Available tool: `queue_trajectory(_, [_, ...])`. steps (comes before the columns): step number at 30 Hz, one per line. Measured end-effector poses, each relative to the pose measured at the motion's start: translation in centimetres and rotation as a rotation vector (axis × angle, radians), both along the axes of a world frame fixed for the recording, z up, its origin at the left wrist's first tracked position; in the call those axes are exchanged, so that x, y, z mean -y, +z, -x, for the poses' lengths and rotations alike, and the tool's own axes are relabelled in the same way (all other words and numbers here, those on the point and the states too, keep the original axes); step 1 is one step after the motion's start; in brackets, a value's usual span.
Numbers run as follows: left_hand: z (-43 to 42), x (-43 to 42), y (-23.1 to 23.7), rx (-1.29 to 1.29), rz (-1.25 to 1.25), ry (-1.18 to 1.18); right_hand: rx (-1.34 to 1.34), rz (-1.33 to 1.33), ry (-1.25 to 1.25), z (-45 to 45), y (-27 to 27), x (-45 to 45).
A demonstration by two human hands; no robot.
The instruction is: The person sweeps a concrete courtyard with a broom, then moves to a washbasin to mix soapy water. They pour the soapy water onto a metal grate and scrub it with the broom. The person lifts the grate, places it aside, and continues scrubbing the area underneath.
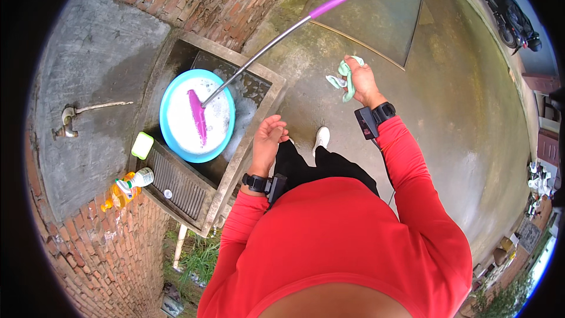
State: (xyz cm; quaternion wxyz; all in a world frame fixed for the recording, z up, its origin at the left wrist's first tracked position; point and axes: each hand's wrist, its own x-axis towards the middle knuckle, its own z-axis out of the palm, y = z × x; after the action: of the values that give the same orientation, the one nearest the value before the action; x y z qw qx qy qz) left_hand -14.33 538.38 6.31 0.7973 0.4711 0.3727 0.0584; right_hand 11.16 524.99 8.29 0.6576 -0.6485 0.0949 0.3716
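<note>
My right hand grips a crumpled pale green cloth, whose loose ends hang over the wet concrete floor. Nothing shows in my left hand, held near the sink's edge with its fingers loosely bent and slightly apart. A blue plastic basin of white suds stands inside the concrete sink. The purple head of a long-handled tool rests in the foam; its kind is unclear. Its metal pole slants over the sink rim to a purple grip.
A ridged concrete washboard adjoins the sink. Beside it are a green-and-white box, a spray bottle and an orange liquid bottle. A tap juts from the wall. Motor scooters stand far right.
</note>
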Motion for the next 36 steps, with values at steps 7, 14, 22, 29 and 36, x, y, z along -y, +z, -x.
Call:
queue_trajectory(7, [-3.7,4.8,-0.5,-0.098,0.008,-0.243,0.035,-0.138,-0.105,-4.8,-2.1,10.2])
queue_trajectory(14, [-9.8,7.4,1.8,-0.066,0.436,-0.373,0.193,-0.326,0.052,-0.8,-2.2,6.2])
queue_trajectory(22, [-8.5,2.6,2.4,0.044,0.230,0.087,0.237,-0.378,0.330,7.1,-0.8,-3.0])
queue_trajectory(29, [-4.0,-2.8,2.8,-0.028,-0.765,0.217,-0.331,-0.439,0.498,11.1,0.6,-11.3])
queue_trajectory(36, [0.0,-9.7,3.5,-0.203,-0.920,0.175,0.110,-0.401,0.760,12.1,-1.8,-19.7])
